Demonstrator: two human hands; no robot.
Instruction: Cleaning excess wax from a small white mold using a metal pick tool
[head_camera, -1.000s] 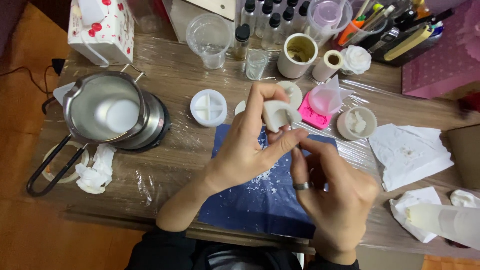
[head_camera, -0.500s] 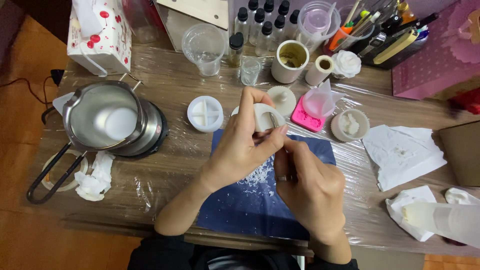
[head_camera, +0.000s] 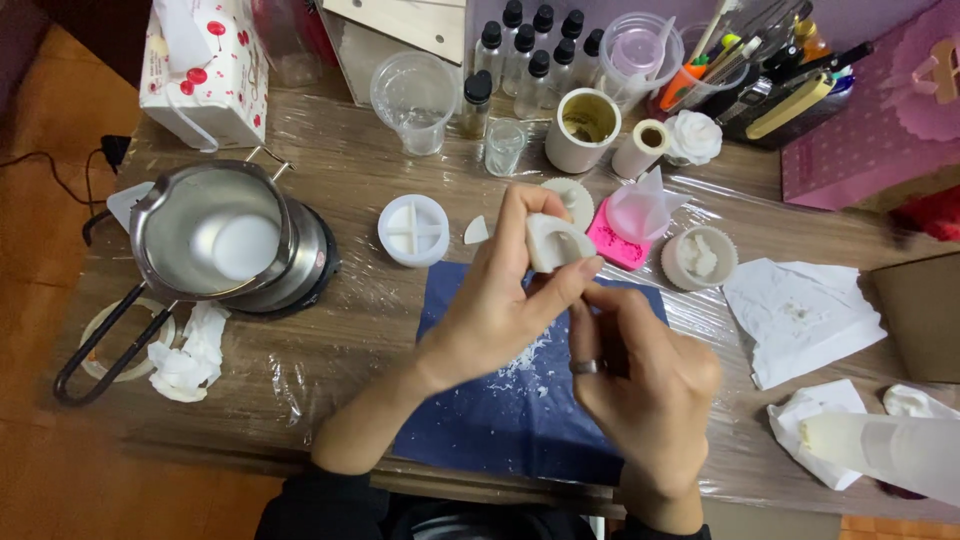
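While left hand (head_camera: 495, 310) pinches smooth white wax piece (head_camera: 553, 240), right hand (head_camera: 640, 375) curled beside, fingertips touching.

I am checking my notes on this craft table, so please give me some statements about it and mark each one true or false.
1. The left hand holds a small white piece above the blue mat. True.
2. The metal pot stands to the right of both hands. False: it stands to their left.
3. The right hand wears a ring. True.
4. The round white mould lies on the blue mat. False: it lies on the plastic-covered table, beyond the mat.
5. White crumbs lie on the blue mat. True.
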